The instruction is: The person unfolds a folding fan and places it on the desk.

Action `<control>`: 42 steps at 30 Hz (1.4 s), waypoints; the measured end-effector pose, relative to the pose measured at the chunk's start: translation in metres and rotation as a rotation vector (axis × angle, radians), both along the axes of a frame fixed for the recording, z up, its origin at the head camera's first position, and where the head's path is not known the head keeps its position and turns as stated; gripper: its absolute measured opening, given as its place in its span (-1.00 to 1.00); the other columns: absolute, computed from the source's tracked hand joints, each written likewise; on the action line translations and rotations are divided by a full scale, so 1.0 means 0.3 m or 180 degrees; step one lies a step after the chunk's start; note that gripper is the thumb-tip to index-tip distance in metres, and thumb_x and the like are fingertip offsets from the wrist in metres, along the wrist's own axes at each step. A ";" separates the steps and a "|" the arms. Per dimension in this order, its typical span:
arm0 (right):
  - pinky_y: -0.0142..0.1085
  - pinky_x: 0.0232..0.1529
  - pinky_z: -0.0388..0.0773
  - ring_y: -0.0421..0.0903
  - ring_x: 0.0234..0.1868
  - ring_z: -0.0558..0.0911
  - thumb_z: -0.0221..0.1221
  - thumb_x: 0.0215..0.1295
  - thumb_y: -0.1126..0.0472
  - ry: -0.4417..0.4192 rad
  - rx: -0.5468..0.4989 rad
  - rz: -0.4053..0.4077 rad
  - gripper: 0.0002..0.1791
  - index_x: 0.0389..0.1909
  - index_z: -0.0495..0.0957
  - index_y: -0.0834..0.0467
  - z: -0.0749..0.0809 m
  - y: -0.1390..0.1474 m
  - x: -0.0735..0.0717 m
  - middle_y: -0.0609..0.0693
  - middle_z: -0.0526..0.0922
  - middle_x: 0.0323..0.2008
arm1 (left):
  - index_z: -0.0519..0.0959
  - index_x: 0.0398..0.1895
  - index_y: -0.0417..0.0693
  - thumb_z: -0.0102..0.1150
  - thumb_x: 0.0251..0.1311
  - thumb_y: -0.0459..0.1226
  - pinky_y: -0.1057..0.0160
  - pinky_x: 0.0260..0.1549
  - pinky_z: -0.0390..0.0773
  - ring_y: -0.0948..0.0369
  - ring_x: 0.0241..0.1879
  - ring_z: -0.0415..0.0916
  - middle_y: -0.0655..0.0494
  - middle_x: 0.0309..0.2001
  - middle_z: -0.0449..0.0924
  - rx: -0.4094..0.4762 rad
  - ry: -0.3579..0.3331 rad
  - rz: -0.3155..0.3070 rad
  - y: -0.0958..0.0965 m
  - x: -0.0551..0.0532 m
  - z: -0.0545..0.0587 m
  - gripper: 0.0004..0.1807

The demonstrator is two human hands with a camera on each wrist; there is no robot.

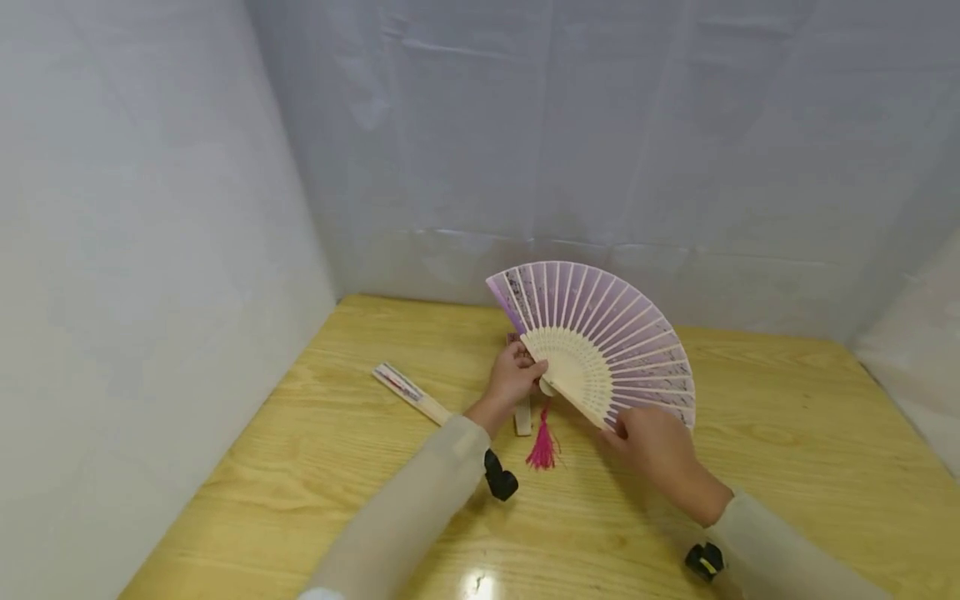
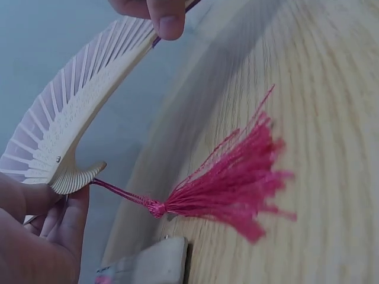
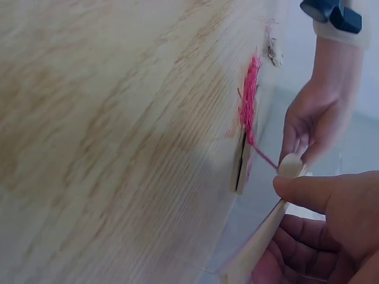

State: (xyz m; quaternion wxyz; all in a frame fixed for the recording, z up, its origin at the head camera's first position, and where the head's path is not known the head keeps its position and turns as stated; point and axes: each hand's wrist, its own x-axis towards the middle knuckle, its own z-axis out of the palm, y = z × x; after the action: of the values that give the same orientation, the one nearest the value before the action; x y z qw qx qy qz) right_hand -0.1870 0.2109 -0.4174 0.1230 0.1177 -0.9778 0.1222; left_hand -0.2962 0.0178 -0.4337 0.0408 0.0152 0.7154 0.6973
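A purple folding fan point(image 1: 570, 367) with pale slotted ribs is spread wide above the table. My left hand point(image 1: 516, 375) pinches it near the pivot and the left end rib, thumb on the front. Lower right, my right hand point(image 1: 656, 446) grips the other end rib between thumb and fingers; its thumb point(image 3: 308, 192) shows on the rib in the right wrist view. From the pivot hangs a pink tassel point(image 2: 231, 183) on a thin cord. Behind the left hand, a folded fan point(image 1: 522, 419) lies partly hidden on the table.
Another folded fan point(image 1: 408, 392) lies on the wooden table point(image 1: 300, 483) to the left, its lower end hidden by the left sleeve. White sheeting point(image 1: 480, 150) hangs behind the table, with more at both sides.
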 end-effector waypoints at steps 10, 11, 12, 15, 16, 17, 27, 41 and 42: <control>-0.34 -0.75 0.19 -0.17 -0.72 0.27 0.37 0.14 0.10 -0.0076 0.0317 -0.0117 -0.46 -0.85 0.27 0.04 0.021 0.032 0.036 -0.13 0.30 -0.81 | 0.49 0.05 -0.37 0.21 0.24 -0.46 0.22 -0.35 0.68 0.05 -0.28 0.63 -0.23 -0.15 0.64 -0.0280 0.0021 -0.0251 0.137 -0.037 0.022 -0.69; -0.33 -0.75 0.19 -0.17 -0.73 0.26 0.37 0.14 0.10 -0.0076 0.0324 -0.0131 -0.46 -0.86 0.26 0.04 0.023 0.036 0.040 -0.14 0.30 -0.82 | 0.50 0.03 -0.37 0.21 0.24 -0.46 0.23 -0.37 0.68 0.04 -0.28 0.63 -0.23 -0.16 0.65 -0.0313 0.0034 -0.0273 0.149 -0.039 0.026 -0.70; -0.33 -0.75 0.19 -0.17 -0.73 0.26 0.37 0.13 0.11 -0.0066 0.0339 -0.0138 -0.46 -0.86 0.25 0.04 0.024 0.040 0.043 -0.14 0.29 -0.82 | 0.51 0.02 -0.37 0.21 0.24 -0.47 0.24 -0.38 0.68 0.06 -0.29 0.63 -0.23 -0.16 0.65 -0.0316 0.0032 -0.0300 0.161 -0.041 0.030 -0.71; -0.31 -0.75 0.20 -0.17 -0.73 0.25 0.37 0.11 0.12 -0.0012 0.0431 -0.0136 -0.45 -0.85 0.23 0.04 0.028 0.050 0.055 -0.14 0.27 -0.83 | 0.53 -0.04 -0.39 0.20 0.23 -0.50 0.22 -0.43 0.68 0.07 -0.36 0.62 -0.23 -0.20 0.64 -0.0246 -0.0009 -0.0376 0.197 -0.043 0.037 -0.76; -0.31 -0.75 0.20 -0.17 -0.73 0.25 0.37 0.11 0.13 -0.0011 0.0454 -0.0136 -0.46 -0.85 0.23 0.04 0.030 0.053 0.060 -0.14 0.26 -0.83 | 0.53 -0.04 -0.38 0.20 0.23 -0.50 0.23 -0.43 0.68 0.09 -0.38 0.61 -0.22 -0.21 0.64 -0.0258 -0.0019 -0.0403 0.208 -0.043 0.038 -0.76; -0.30 -0.76 0.20 -0.17 -0.73 0.25 0.37 0.10 0.14 -0.0021 0.0479 -0.0135 -0.46 -0.85 0.23 0.04 0.032 0.054 0.065 -0.14 0.26 -0.83 | 0.54 -0.02 -0.37 0.20 0.23 -0.49 0.23 -0.43 0.68 0.10 -0.38 0.61 -0.20 -0.21 0.64 -0.0301 -0.0020 -0.0429 0.219 -0.042 0.038 -0.75; -0.24 -0.72 0.30 -0.15 -0.70 0.31 0.28 0.05 0.20 -0.0407 0.0604 -0.0230 -0.57 -0.86 0.29 0.03 0.059 0.054 0.121 -0.12 0.34 -0.78 | 0.53 -0.01 -0.38 0.20 0.24 -0.47 0.29 -0.43 0.65 0.17 -0.43 0.55 -0.19 -0.22 0.65 -0.0527 -0.0032 -0.0853 0.304 -0.030 0.031 -0.74; -0.25 -0.71 0.31 -0.13 -0.68 0.36 0.28 -0.02 0.20 -0.0871 0.0597 -0.0314 -0.66 -0.76 0.31 0.06 0.037 0.043 0.173 -0.09 0.36 -0.73 | 0.62 -0.23 -0.32 0.34 0.09 -0.47 0.33 -0.45 0.62 0.22 -0.43 0.54 0.00 -0.37 0.62 -0.1139 -0.0154 -0.1163 0.373 -0.013 -0.027 -0.83; -0.23 -0.71 0.32 -0.12 -0.67 0.36 0.29 -0.02 0.19 -0.0895 0.0618 -0.0311 -0.66 -0.76 0.31 0.06 0.036 0.041 0.173 -0.08 0.37 -0.73 | 0.63 -0.23 -0.33 0.33 0.09 -0.48 0.31 -0.46 0.63 0.21 -0.44 0.55 -0.01 -0.37 0.63 -0.1161 -0.0169 -0.1209 0.373 -0.012 -0.027 -0.83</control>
State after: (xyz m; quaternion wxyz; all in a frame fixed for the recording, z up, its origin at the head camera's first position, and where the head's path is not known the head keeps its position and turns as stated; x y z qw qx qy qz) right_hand -0.1350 0.2233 -0.4066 -0.0212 0.0631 -0.9971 0.0363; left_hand -0.2997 0.1298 -0.4419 0.1918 0.1234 0.8123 0.5368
